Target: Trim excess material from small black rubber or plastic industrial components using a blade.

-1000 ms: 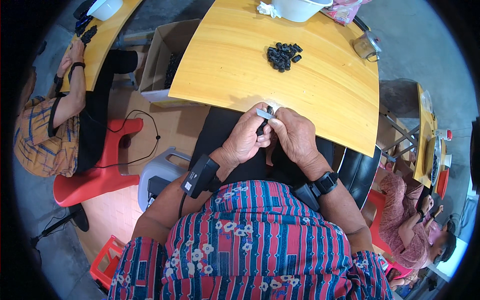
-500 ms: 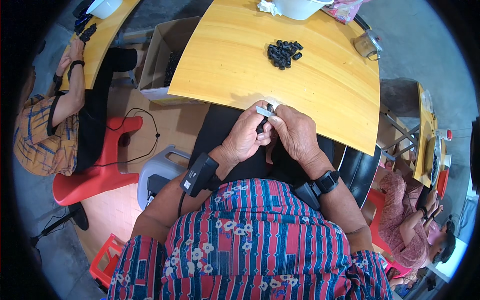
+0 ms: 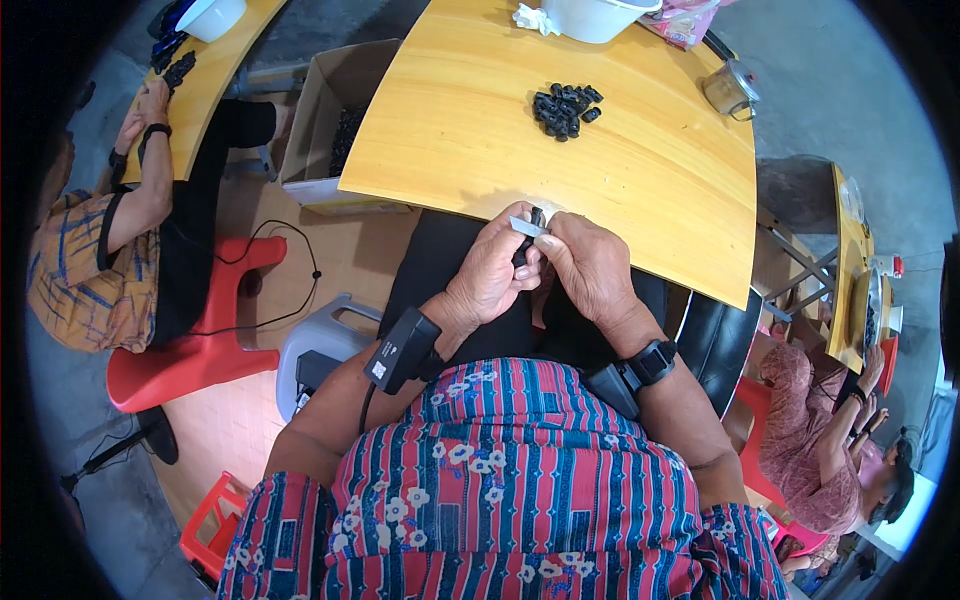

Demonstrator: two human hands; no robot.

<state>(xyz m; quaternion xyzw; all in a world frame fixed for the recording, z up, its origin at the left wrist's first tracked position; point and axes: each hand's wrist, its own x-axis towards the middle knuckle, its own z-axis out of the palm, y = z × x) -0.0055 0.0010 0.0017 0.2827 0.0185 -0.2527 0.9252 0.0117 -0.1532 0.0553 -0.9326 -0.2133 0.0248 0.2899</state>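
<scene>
At the near edge of the table my two hands meet. My left hand (image 3: 490, 266) is closed around a small black part (image 3: 520, 256), whose ends show between the thumb and fingers. Pinched in my right hand (image 3: 592, 262) is a short flat grey blade (image 3: 526, 228), lying across the black part near my left thumb. The blade's other end is hidden by my right fingers. Farther up the table sits a loose pile of small black cylindrical parts (image 3: 562, 112).
A white basin (image 3: 598, 18), a crumpled white tissue (image 3: 537, 18) and a lidded jar (image 3: 728, 90) stand on the wooden table (image 3: 450, 110). A cardboard box (image 3: 305, 150) holds black pieces at left. Co-workers sit on both sides; a grey stool (image 3: 318, 335) stands by my left arm.
My hands hold almost the same pose, with the blade shifted very slightly left. The co-worker at the right has moved their hands.
</scene>
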